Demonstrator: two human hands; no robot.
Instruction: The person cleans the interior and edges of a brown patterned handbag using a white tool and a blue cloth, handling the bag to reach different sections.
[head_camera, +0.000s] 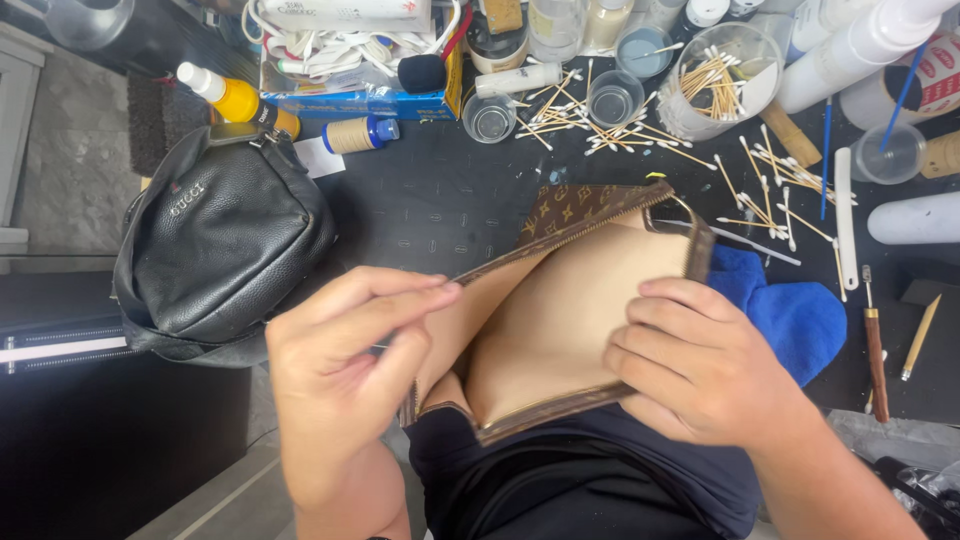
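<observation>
Pouch (560, 300) sits open at counter (440, 200) edge, over the lap, tan lining up. Left hand (340, 370) pinches shut on the zipper edge, holding it apart. Right hand (700, 365) grips the pouch's right side, fingers curled inside. Black bag (220, 250) left, blue cloth (790, 310) right, swabs (760, 180) scattered behind.

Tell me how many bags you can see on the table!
2. A black leather bag sits at the left side. A brown patterned pouch with a tan lining is in the middle, held open by the left hand and right hand. Clutter could hide others.
</observation>
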